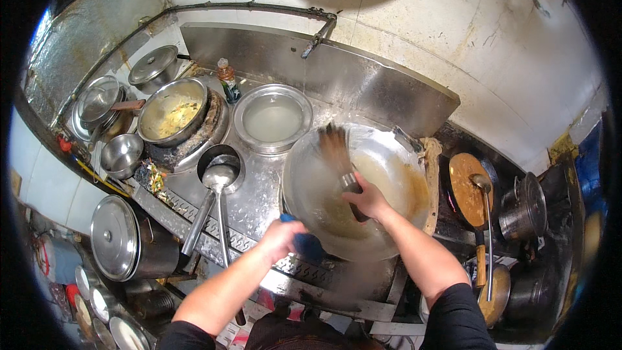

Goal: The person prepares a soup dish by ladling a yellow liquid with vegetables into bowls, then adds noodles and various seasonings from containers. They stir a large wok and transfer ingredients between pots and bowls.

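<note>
A large steel wok [357, 243] sits before me, with cloudy liquid and a brownish stain on its inner right side. My right hand [368, 198] grips the short dark handle of a wok brush [335, 150], and its bristles spread over the wok's upper left inside. On the wok's near left side, my left hand [284, 238] is closed on a dark blue cloth [307, 245]. Whether the cloth wraps a wok handle or the rim is hidden. The brush and left hand are somewhat blurred.
Behind the wok stands a basin [272, 116] of cloudy water beside a sauce bottle [227, 80]. Left are a steel ladle [219, 177] and a pan [172, 107] with yellow food. A pan of orange-brown sauce [466, 184] is right. A tap [316, 43] projects from the wall.
</note>
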{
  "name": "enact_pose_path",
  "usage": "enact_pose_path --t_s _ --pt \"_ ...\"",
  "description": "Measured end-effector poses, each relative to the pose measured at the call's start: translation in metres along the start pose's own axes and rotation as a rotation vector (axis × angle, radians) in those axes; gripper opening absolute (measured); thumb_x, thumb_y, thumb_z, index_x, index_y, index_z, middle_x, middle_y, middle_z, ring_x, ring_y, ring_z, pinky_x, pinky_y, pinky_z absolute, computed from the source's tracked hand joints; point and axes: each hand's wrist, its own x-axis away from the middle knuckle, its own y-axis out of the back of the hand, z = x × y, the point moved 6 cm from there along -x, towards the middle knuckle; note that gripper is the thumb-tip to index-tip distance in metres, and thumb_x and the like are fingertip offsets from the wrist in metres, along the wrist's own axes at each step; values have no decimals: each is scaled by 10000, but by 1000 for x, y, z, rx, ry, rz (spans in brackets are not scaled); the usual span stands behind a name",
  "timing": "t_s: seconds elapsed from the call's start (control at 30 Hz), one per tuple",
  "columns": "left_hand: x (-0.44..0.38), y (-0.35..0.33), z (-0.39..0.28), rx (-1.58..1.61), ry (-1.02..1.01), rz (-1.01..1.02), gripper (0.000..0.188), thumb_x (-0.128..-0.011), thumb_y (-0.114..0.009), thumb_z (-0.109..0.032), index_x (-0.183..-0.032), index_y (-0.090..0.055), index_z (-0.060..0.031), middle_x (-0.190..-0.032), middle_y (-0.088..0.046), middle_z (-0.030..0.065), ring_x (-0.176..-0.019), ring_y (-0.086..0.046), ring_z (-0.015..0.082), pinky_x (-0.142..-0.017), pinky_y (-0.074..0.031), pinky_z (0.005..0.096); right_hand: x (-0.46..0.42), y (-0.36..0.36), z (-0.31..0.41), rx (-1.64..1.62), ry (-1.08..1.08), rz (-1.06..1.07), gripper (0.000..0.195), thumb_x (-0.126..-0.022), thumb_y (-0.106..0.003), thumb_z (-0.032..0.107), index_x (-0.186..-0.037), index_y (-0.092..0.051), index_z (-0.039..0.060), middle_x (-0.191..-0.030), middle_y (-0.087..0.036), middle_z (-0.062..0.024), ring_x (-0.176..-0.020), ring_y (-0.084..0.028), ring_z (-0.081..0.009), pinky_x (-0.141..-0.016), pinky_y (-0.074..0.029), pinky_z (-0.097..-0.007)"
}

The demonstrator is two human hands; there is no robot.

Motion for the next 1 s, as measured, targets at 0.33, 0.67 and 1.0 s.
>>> enact_pose_path --t_s 0.33,0.67,1.0 --pt "-57 24 -39 -105 113 46 122 -735 -602 -5 -852 -584 25 -742 -614 123 -593 -633 252 -525 -558 394 1 23 -5 139 -128 250 720 -805 -672 165 -1442 -338 150 -865 -615 -85 -524 -525 -128 -418 -454 -294" --pt "-34 36 -48 -269 -147 -130 147 -752 -608 -42 -845 -608 72 -755 -618 125 -587 -610 214 -472 -491 348 44 48 24 756 -15 858 837 -755 -742 257 -1460 -293 211 -1359 -493 -140 -1214 -500 -279 -1028 -388 -362" --pt "-24 20 -50 -196 -191 -171 186 -770 -637 -68 -835 -597 102 -749 -617 131 -580 -618 212 -505 -528 354 19 20 -14 715 383 360 722 -841 -659 258 -1459 -291 206 -1336 -493 -188 -1206 -507 -268 -1009 -396 -376"
